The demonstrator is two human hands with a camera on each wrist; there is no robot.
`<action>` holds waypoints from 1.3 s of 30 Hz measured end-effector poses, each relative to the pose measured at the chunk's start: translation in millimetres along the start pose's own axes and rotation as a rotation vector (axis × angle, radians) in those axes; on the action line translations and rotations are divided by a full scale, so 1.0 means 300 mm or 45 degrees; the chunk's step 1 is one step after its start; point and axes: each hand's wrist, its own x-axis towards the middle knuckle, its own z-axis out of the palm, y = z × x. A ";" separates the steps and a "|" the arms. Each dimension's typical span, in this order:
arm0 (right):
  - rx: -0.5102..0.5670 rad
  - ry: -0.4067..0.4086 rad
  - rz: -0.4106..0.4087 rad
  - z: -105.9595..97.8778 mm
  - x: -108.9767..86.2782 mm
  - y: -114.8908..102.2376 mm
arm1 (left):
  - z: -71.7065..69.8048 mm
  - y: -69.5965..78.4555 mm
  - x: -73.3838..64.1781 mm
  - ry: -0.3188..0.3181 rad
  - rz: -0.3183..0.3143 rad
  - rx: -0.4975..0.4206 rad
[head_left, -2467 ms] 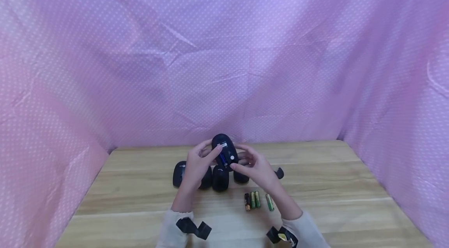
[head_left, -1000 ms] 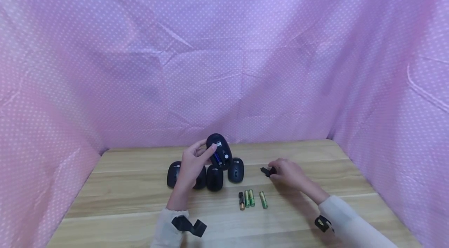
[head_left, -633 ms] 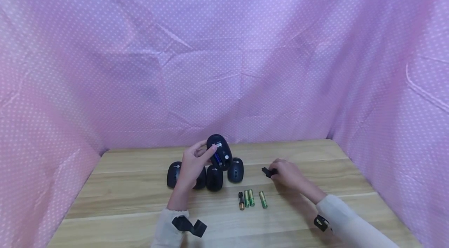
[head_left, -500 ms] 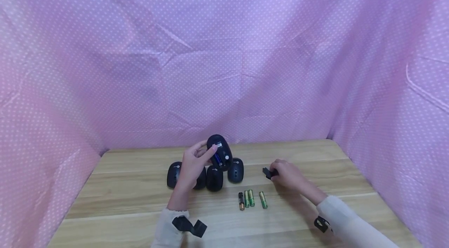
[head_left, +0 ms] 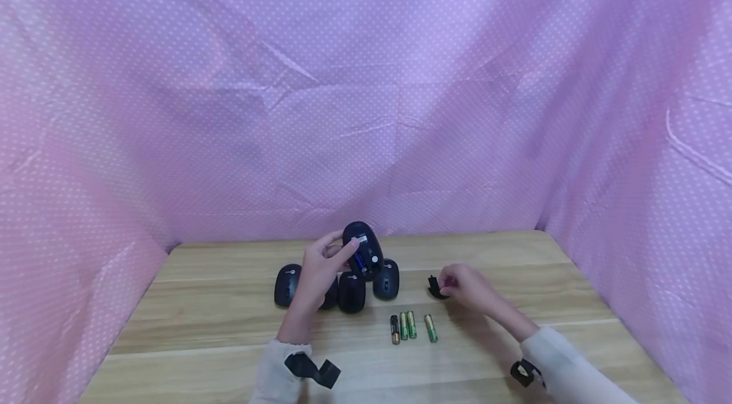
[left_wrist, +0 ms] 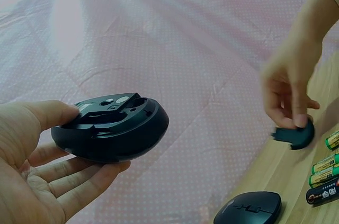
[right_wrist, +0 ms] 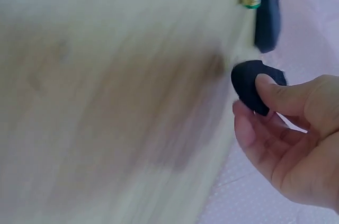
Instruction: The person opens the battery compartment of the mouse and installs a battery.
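Note:
My left hand (head_left: 319,267) grips a black computer mouse (head_left: 363,250) above the table, its underside turned up, thumb on top and fingers beneath. The battery compartment is uncovered, and a blue battery (head_left: 360,262) lies in it. To the right, my right hand (head_left: 467,288) pinches a small black battery cover (right_wrist: 248,83) between thumb and fingers. In the left wrist view the cover (left_wrist: 294,135) shows a narrow tab at one end. It is held just over the tabletop, apart from the mouse.
Several more black mice stand in a row, among them one on the left (head_left: 287,285), one in the middle (head_left: 351,293) and one on the right (head_left: 387,279). Several batteries (head_left: 412,325) lie in front on the wooden table (head_left: 229,328). A pink dotted cloth (head_left: 366,105) hangs behind.
My right hand has left the mouse, moved right and picked up the battery cover, then turned it so its tab points away. The left hand still holds the mouse.

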 end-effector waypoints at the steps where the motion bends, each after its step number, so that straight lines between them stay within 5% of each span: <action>1: 0.060 -0.004 -0.018 -0.003 0.004 -0.011 | 0.001 0.000 0.000 -0.001 0.001 0.001; 7: 0.442 -0.013 -0.066 -0.038 0.024 -0.143 | 0.007 -0.005 0.002 -0.006 0.012 0.020; 13: 0.569 0.014 -0.216 -0.066 0.036 -0.312 | 0.018 -0.007 0.002 -0.019 0.009 0.022; 24: 0.331 0.303 -0.347 -0.030 0.058 -0.448 | 0.040 0.003 -0.010 -0.046 -0.012 0.015; 33: 0.012 0.638 -0.641 0.035 0.048 -0.469 | 0.046 0.007 -0.016 0.033 -0.021 -0.023; 39: 0.269 0.658 -0.393 0.056 0.042 -0.478 | 0.049 0.008 -0.023 0.048 0.012 -0.022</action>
